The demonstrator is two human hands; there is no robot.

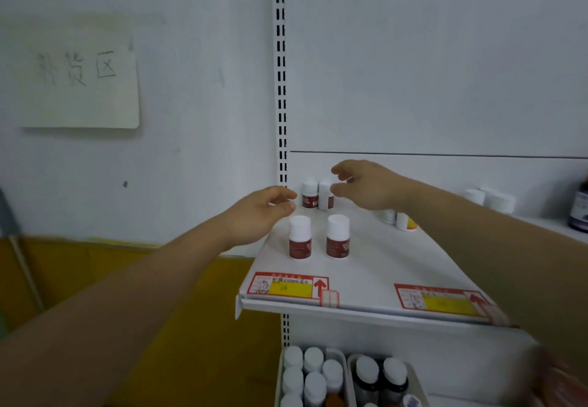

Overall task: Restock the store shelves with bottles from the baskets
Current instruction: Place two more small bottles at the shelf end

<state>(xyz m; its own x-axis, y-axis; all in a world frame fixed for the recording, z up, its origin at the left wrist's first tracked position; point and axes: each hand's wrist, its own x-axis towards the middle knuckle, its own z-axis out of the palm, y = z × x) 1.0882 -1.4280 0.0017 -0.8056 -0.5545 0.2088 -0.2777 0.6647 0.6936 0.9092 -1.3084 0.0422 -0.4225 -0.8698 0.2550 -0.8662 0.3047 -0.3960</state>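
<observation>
Head view. White metal shelf [375, 266] at centre frame, slotted upright [281, 88] rising behind its left corner.

Four red-labelled, white-capped bottles at shelf left: front pair [300, 237] and [338, 236] upright, side by side, apart; back pair [309, 193] and [325, 195] close together by the back panel.

Left hand [259, 214] above the shelf's left edge, fingers loosely curved, holding nothing, just left of the front-left bottle.

Right hand [366, 185] over the back row, thumb and fingers spread narrowly, empty, just beside the back pair.

Yellow-labelled bottles [405, 222] partly hidden under the right wrist.

Red-and-yellow price tags [288, 285] and [440, 301] on the front lip.

Lower frame: two baskets [348, 374] with white-capped bottles [313, 374].

Upper left: paper sign [79, 75] on the wall.
</observation>
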